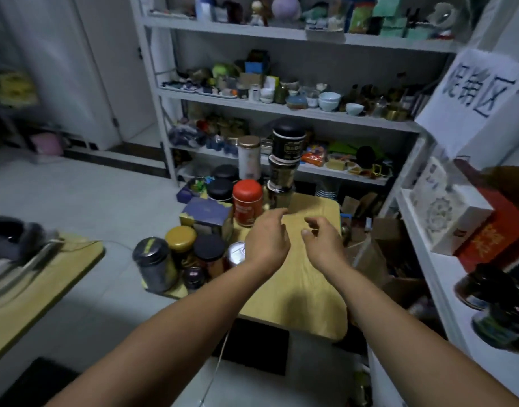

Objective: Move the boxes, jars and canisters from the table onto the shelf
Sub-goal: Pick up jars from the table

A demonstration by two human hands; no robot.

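Note:
Both my hands hover over the small wooden table (305, 286), empty, fingers loosely spread. My left hand (267, 239) is just right of a red canister (247, 202); my right hand (322, 242) is over bare wood. A stack of three dark jars (284, 168) rises at the table's far edge, with a tall white canister (249, 157) beside it. A blue box (206, 215), black-lidded jars (221, 189), a yellow-lidded jar (180, 239), a dark canister (154, 264) and a silver can (236, 254) crowd the table's left side.
A white shelf unit (281, 110) full of cups and trinkets stands behind the table. Another white shelf (446, 277) at the right holds a white box (452, 210), a red box (499, 230) and dark jars (496, 292). A second wooden table (32, 298) is at the left.

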